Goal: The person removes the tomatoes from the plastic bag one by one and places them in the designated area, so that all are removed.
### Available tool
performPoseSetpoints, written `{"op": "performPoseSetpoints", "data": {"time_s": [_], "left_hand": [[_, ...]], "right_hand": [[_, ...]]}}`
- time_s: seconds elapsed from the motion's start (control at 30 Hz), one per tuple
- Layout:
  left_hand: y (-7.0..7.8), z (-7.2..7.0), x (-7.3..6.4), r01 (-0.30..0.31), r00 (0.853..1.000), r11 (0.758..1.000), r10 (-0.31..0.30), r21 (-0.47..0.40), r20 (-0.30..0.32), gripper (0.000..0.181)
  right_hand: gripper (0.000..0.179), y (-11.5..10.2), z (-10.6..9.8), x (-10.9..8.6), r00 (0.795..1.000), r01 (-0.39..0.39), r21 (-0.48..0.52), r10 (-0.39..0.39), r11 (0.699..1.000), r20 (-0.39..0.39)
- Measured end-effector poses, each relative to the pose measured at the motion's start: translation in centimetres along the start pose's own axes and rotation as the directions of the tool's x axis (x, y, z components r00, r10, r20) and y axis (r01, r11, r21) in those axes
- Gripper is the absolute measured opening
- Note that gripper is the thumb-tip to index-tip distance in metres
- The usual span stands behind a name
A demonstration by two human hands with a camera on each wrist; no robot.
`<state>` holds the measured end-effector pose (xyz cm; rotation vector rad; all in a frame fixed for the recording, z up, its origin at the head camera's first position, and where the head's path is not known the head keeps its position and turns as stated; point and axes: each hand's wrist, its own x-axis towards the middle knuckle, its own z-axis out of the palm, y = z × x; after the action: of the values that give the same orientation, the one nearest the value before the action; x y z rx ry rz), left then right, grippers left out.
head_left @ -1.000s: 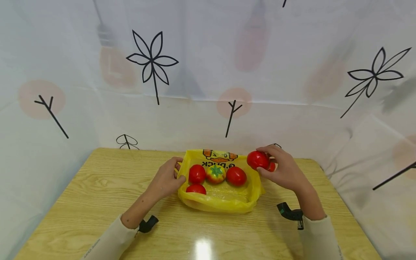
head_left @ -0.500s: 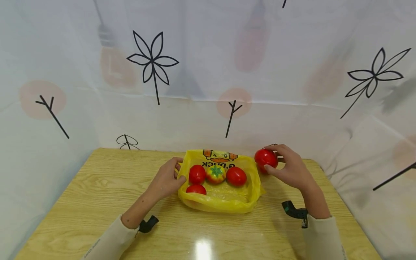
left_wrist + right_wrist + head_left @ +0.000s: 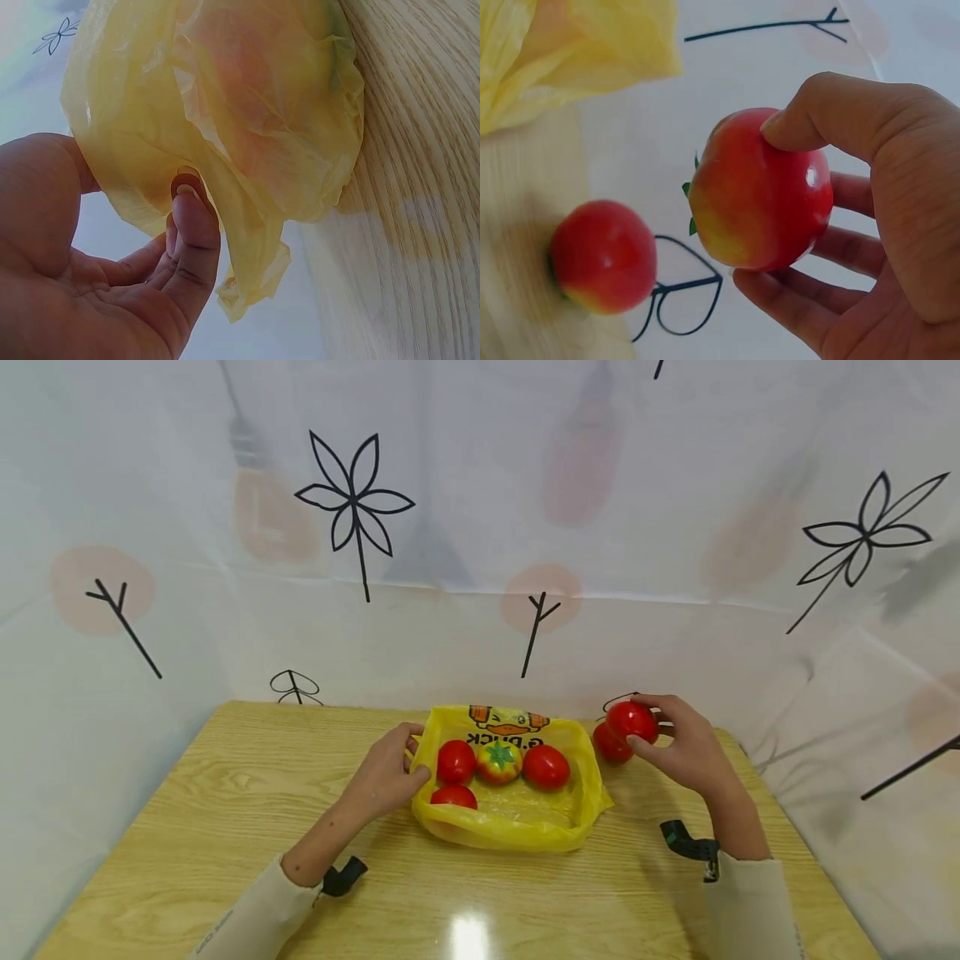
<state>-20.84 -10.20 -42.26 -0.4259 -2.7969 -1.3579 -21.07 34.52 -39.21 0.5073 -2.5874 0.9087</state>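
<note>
My left hand (image 3: 386, 770) pinches the left rim of a yellow plastic bag (image 3: 495, 839) between thumb and fingers; the left wrist view shows the thin film (image 3: 262, 112) bunched at the fingertips. Inside the bag lie several tomatoes, one of them a yellow-red tomato (image 3: 498, 763) with its green calyx up. To the bag's right, my right hand (image 3: 686, 743) grips a red tomato (image 3: 632, 722), raised above the table. In the right wrist view this held tomato (image 3: 761, 191) shows green leaf tips. Another red tomato (image 3: 612, 745) rests on the table just beside the bag.
A wooden table (image 3: 420, 910) carries everything. Behind it hangs a pale cloth (image 3: 450, 635) printed with plants and bulbs, close to the table's back edge. Black wrist mounts (image 3: 343, 877) sit at both sleeves.
My right hand has moved right with its tomato, away from the bag's right rim. The tomato on the table is now more visible. My left hand has stayed at the bag.
</note>
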Motion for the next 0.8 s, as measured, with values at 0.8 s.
{"op": "performPoseSetpoints", "data": {"time_s": [0.8], "left_hand": [[0.0, 0.0, 0.0, 0.005, 1.000, 1.000, -0.005, 0.000, 0.002, 0.058]], "right_hand": [[0.062, 3.7, 0.2, -1.0, 0.982, -0.172, -0.039, 0.168, 0.984, -0.084]]}}
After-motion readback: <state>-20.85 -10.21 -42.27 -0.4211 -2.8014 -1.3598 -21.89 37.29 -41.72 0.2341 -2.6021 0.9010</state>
